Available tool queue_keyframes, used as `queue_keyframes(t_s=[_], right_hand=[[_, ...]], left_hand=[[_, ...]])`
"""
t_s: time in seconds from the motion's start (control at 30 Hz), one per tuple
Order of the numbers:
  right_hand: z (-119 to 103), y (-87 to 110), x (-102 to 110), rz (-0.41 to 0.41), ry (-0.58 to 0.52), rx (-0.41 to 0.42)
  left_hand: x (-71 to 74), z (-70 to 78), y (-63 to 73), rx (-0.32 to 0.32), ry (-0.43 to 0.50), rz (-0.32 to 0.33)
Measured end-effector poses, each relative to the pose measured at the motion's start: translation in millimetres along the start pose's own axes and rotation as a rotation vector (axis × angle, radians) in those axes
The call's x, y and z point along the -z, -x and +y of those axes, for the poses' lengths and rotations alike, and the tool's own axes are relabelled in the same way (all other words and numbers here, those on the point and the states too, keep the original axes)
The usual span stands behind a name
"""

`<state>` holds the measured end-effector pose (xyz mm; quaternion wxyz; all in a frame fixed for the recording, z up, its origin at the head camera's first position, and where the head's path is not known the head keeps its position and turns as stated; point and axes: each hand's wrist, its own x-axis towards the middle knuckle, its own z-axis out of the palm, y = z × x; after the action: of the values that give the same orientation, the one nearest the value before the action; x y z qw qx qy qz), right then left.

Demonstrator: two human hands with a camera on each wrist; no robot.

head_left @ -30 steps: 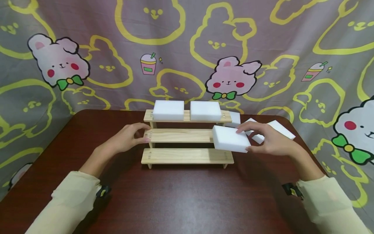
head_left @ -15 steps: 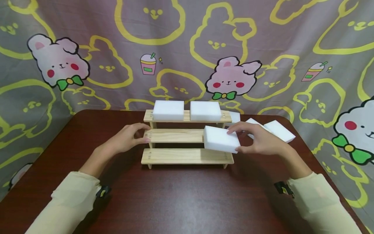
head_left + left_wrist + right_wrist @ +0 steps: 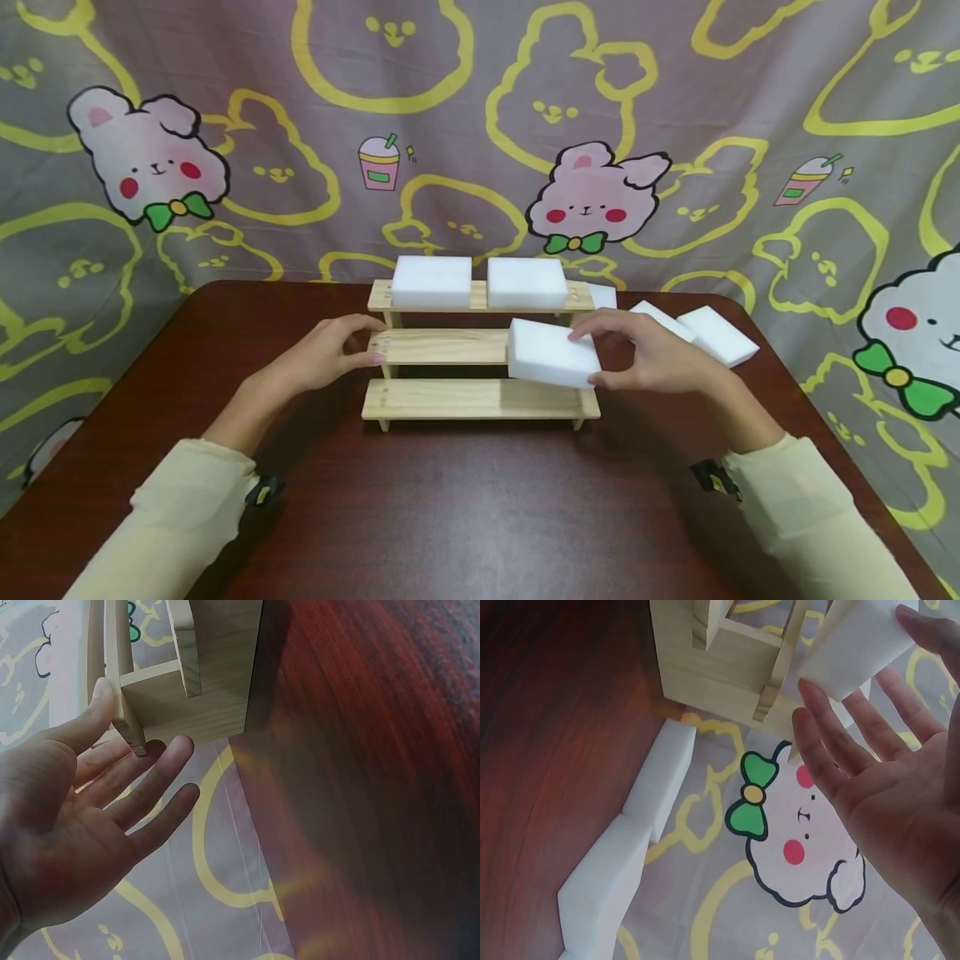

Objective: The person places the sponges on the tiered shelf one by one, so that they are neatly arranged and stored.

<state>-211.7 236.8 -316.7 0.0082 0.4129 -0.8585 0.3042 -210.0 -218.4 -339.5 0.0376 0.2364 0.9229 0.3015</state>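
A three-tier wooden stand (image 3: 450, 400) stands on the table. My left hand (image 3: 326, 354) pinches the left end of its middle shelf, the thumb lying on the board in the left wrist view and the other fingers spread below it. With thumb and fingers, my right hand (image 3: 656, 354) holds a white foam block (image 3: 551, 352) by its right end. This block is slightly tilted and overlaps the right part of the middle shelf in the head view. On the top shelf, two similar foam blocks, a left one (image 3: 431, 281) and a right one (image 3: 527, 282), sit side by side.
More white foam blocks (image 3: 717, 335) lie on the dark red-brown table (image 3: 480, 500) to the right of the stand, one of them partly behind it. A patterned curtain (image 3: 465, 125) hangs right behind the table and along both sides.
My right hand has moved left with the foam block, from beyond the stand's right end to over the middle shelf's right part. My left hand has stayed on the shelf end.
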Motion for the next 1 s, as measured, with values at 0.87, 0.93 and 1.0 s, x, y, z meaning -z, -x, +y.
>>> queue_keyframes(t_s=[0.87,0.93,1.0], right_hand=[[-17,-23.6,-15,-0.070,-0.091,-0.047],[-18,-25.4,-15,-0.070,-0.080,-0.030],[-18,-27.1,-16,-0.071,-0.074,-0.017]], left_hand=[[-2.0,-0.6,-0.7,-0.025,-0.042,0.024],[-2.1,-0.3,-0.4,-0.018,-0.052,0.027],[-2.0,-0.2,-0.4,-0.015,-0.064,0.026]])
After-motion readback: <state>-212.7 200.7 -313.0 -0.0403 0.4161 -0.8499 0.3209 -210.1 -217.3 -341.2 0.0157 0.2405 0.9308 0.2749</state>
